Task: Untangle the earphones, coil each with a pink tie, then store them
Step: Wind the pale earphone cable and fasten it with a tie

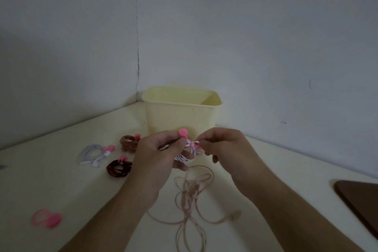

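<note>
- Near the left edge of the surface [61,180] lies a spare pink tie [46,218], untouched.
- Further back on the left lie three finished coils, each tied in pink: a white coil [93,152], a dark red coil [119,168] and a brown coil [129,141].
- My left hand [157,155] is curled round the white earphones [187,156], the coil held above the surface in front of the yellow bin [182,108]. One round end of the pink strap [182,132] stands up above my thumb.
- The strap crosses the bundle between my two hands; the coil's long axis appears to run left to right.
- My right hand [223,145] pinches at the strap's other end, thumb and forefinger closed on it, remaining fingers loosely bent.
- Judgement: the closing falls to my right hand, the left steadying.
- Below my hands, a beige pair [191,196] lies loose and uncoiled toward the near edge.
</note>
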The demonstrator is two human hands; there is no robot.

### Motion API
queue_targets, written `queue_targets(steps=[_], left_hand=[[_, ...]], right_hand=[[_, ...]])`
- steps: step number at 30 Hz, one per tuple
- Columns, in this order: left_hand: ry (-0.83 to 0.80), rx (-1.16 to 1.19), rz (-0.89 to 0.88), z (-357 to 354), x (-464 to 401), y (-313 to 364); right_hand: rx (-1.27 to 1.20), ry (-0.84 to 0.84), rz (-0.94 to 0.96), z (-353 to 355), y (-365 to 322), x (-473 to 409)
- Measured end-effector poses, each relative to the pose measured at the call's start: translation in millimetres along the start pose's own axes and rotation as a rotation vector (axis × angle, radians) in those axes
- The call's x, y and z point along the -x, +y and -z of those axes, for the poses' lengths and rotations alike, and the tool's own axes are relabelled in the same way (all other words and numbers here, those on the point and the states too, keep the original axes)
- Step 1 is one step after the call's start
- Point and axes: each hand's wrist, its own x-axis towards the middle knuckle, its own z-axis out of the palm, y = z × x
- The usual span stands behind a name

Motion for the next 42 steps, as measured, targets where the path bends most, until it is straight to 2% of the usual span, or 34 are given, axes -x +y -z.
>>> queue_targets(steps=[8,13,19,21,23,26,35,39,42], left_hand=[[-0.022,-0.011,0.013,0.3,-0.3,-0.1],[-0.019,0.003,0.002,0.4,-0.3,-0.1],[0.003,0.051,0.008,0.7,1.9,3.2],[0.013,0.051,-0.002,0.7,3.0,3.5],[0.010,0.032,-0.018,0.1,4.2,4.1],[0.009,0.004,-0.035,-1.5,5.5,5.2],[0.025,-0.067,-0.072,-1.5,3.1,5.6],[0.034,-0.102,-0.085,-2.0,3.0,3.4],[0.023,-0.074,-0.077,-2.5,3.7,3.0]], right_hand=[[-0.169,-0.166,-0.127,6.5,4.8,-1.7],[-0.216,-0.172,-0.120,3.9,7.1,1.4],[0.237,0.126,0.104,-12.4,12.1,3.5],[0.392,0.152,0.087,-11.8,6.9,5.6],[0.376,0.080,-0.003,-10.9,2.1,7.9],[0.211,-0.045,-0.095,-13.7,-1.7,11.4],[0.109,-0.132,-0.146,-5.3,-9.8,12.3],[0.171,-0.047,-0.088,-12.2,-11.5,13.5],[0.380,0.033,0.061,-18.2,-7.6,15.2]])
